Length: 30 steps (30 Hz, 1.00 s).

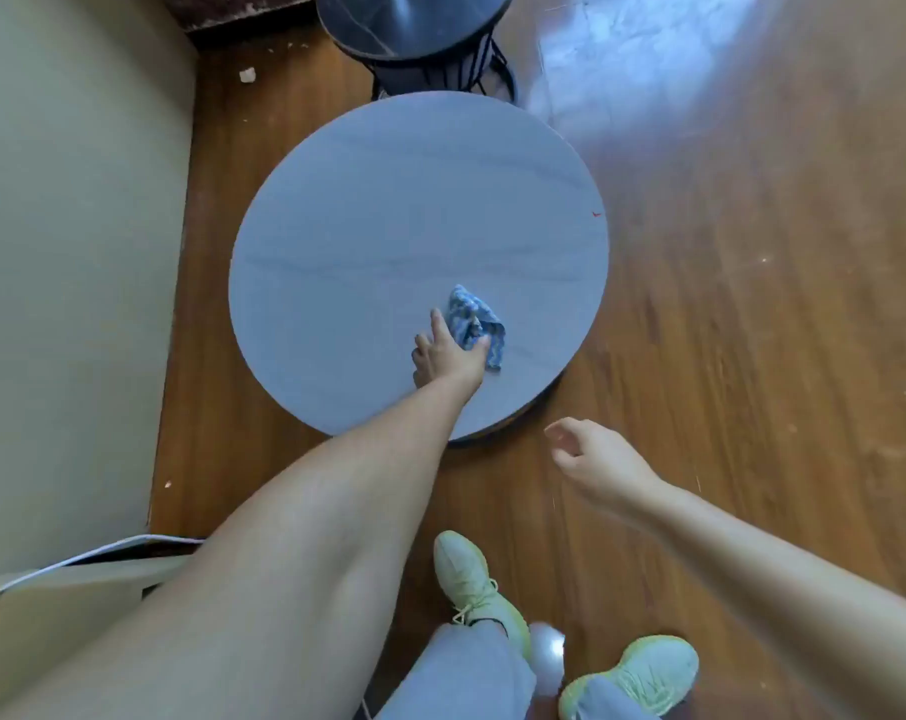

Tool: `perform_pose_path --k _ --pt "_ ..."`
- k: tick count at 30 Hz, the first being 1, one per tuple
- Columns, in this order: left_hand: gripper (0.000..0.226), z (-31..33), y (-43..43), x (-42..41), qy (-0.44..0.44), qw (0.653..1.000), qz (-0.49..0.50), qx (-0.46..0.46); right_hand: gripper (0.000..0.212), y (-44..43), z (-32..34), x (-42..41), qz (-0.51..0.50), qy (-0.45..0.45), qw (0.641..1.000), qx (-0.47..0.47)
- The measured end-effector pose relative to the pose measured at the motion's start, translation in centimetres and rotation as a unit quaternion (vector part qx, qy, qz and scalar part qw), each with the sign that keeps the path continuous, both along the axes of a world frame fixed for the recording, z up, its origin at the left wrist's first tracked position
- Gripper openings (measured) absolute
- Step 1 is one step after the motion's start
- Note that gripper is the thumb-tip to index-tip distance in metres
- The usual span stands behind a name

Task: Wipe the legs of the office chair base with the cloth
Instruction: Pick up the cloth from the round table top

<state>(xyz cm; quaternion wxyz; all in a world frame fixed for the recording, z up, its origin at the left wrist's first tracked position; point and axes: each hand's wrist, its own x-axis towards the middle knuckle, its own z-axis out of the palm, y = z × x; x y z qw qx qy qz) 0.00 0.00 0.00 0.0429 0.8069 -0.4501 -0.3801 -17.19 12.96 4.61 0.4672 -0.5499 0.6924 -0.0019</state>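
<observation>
A crumpled blue-and-white cloth (474, 324) lies on the near part of a round grey tabletop (388, 210). My left hand (448, 350) reaches across the table and touches the cloth's left side, with the thumb under its near edge and the fingers spread. My right hand (591, 454) hovers over the wooden floor just off the table's near right edge, its fingers loosely curled and holding nothing. No office chair base is in view.
A smaller dark round table (414, 28) on black wire legs stands behind the grey one. A beige wall or cabinet (71, 252) runs along the left. My two pale green shoes (471, 579) stand on the wooden floor (752, 304) below.
</observation>
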Motion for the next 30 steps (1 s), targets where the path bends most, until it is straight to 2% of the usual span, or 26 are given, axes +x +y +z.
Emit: perform_pose_path --k 2,5,8,13,15,18,19,22,23,24,26,28,30 --pt "0.092 -1.8 -1.5 -2.4 -0.019 0.999 -0.004 -0.041 0.036 1.4 -1.7 -2.2 -0.048 -0.036 0.998 0.012" --pt "0.068 -3.8 -4.3 -3.3 -0.054 0.996 0.022 -0.062 0.034 2.3 -3.6 -4.1 -0.126 -0.093 0.987 0.022" --pt "0.050 -5.0 -3.3 -7.6 -0.075 0.995 -0.016 -0.058 0.032 4.5 -5.6 -7.7 -0.210 -0.094 0.973 0.006" --pt "0.024 -5.3 3.5 -18.5 0.011 0.985 -0.154 -0.079 0.025 10.1 -9.1 -14.4 -0.371 -0.134 0.918 0.049" --pt "0.020 -5.3 7.3 -24.3 0.073 0.971 -0.225 -0.036 0.019 12.4 -9.7 -18.0 -0.453 -0.151 0.877 0.045" --pt "0.031 -5.0 12.0 -34.0 0.172 0.950 -0.249 0.072 0.010 15.8 -9.7 -24.6 -0.584 -0.165 0.795 0.011" --pt "0.031 -4.9 13.2 -36.4 0.193 0.942 -0.256 0.102 0.015 16.7 -9.6 -26.4 -0.612 -0.161 0.774 -0.007" --pt "0.028 -4.6 16.8 -43.0 0.231 0.909 -0.301 0.173 0.066 19.2 -9.5 -32.2 -0.681 -0.178 0.709 -0.047" --pt "0.030 -4.7 18.1 -44.5 0.243 0.897 -0.312 0.196 0.078 19.9 -9.5 -33.8 -0.700 -0.203 0.682 -0.060" --pt "0.031 -5.0 19.2 -45.9 0.257 0.886 -0.321 0.214 0.078 20.7 -9.6 -35.2 -0.713 -0.226 0.660 -0.065" --pt "0.033 -5.8 21.0 -48.1 0.276 0.861 -0.342 0.256 0.057 21.8 -9.8 -37.6 -0.729 -0.244 0.637 -0.064" --pt "0.037 -6.5 22.0 -50.2 0.288 0.841 -0.346 0.299 0.033 22.8 -10.9 -39.3 -0.738 -0.238 0.629 -0.061" --pt "0.040 -7.1 22.2 -52.1 0.305 0.822 -0.330 0.351 0.022 23.4 -12.2 -40.6 -0.755 -0.219 0.615 -0.067"
